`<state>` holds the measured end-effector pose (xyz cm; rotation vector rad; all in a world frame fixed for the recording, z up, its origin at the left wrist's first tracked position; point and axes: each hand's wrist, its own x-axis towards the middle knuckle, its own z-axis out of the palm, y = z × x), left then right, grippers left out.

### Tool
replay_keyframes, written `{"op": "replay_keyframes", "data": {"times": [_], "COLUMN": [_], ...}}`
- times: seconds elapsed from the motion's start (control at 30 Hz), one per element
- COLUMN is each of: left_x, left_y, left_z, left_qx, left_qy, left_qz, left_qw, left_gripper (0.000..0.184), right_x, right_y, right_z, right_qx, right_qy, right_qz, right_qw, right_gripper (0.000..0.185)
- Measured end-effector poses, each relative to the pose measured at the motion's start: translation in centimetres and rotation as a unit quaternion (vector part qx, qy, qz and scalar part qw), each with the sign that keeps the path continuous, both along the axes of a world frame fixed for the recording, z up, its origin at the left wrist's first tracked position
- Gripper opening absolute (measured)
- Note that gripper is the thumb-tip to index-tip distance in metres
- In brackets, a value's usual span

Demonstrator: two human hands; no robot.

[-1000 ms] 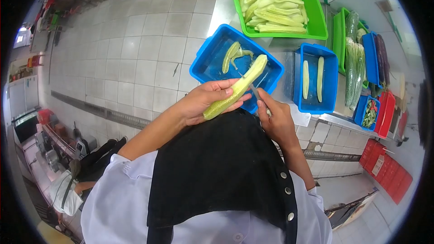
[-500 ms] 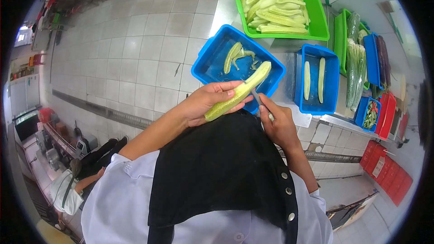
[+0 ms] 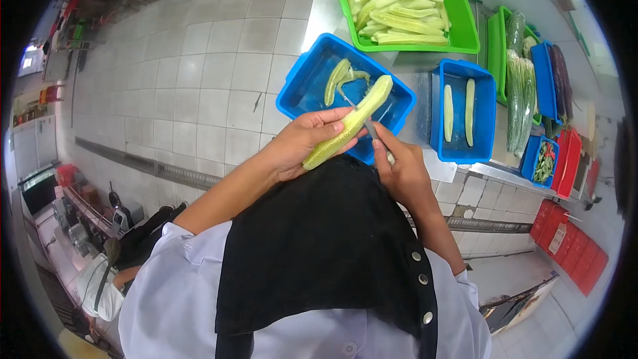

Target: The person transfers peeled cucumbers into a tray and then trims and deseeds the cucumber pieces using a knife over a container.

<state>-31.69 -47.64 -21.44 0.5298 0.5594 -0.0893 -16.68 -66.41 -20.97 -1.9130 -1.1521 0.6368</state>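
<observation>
My left hand is wrapped round a long cucumber, thumb on top. The cucumber's far end is pale and peeled; green skin remains near the palm. In my right hand is a peeler with a grey handle, its narrow blade lying across the cucumber by my left fingertips. Below the cucumber's far end stands a blue bin. Curled green peelings lie inside it.
A green tub at the back is heaped with pale cucumbers. Two peeled cucumbers lie in a second blue bin. Wrapped green vegetables and a red crate are at right. Another person is at lower left.
The peeler's blade has shifted along the cucumber, and my right hand has moved slightly up with it. The cucumber has tilted a little more upright. The bins sit slightly higher in view.
</observation>
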Motion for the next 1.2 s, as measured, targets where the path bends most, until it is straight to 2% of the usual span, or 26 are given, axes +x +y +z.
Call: {"op": "replay_keyframes", "data": {"times": [0.17,0.27,0.43,0.5,0.63,0.8,0.9,1.07,1.2], "left_x": [0.2,0.4,0.6,0.7,0.7,0.9,1.1,1.3,1.8], "left_y": [-0.1,-0.1,0.1,-0.1,0.1,-0.1,0.3,0.0,-0.6], "left_z": [0.0,-0.3,-0.4,-0.4,-0.6,0.2,0.3,0.8,0.8], "left_qx": [0.008,0.017,0.004,-0.009,0.029,0.044,-0.003,0.090,0.073], "left_qy": [0.004,0.017,-0.009,-0.012,-0.018,-0.029,-0.022,-0.029,-0.009], "left_qz": [0.025,0.015,0.032,0.033,0.026,0.035,0.057,0.018,0.057], "left_qw": [1.000,1.000,0.999,0.999,0.999,0.998,0.998,0.995,0.996], "left_gripper": [0.057,0.057,0.056,0.056,0.056,0.058,0.061,0.073,0.076], "right_x": [-0.4,-0.5,-0.7,-0.5,-1.0,-0.8,-0.8,-0.9,-0.4], "right_y": [0.1,0.4,0.3,0.1,0.0,0.4,0.7,0.5,0.8], "right_z": [-0.2,0.4,-0.2,-0.1,0.4,0.6,0.7,0.5,1.2], "right_qx": [0.023,-0.030,0.037,0.021,-0.012,-0.001,0.009,0.017,-0.012], "right_qy": [0.014,0.008,-0.023,-0.018,-0.021,-0.025,-0.035,-0.051,-0.041], "right_qz": [-0.005,-0.001,0.005,0.010,0.036,0.018,0.011,0.034,0.004], "right_qw": [1.000,1.000,0.999,1.000,0.999,1.000,0.999,0.998,0.999], "right_gripper": [0.036,0.039,0.041,0.042,0.044,0.045,0.045,0.043,0.044]}}
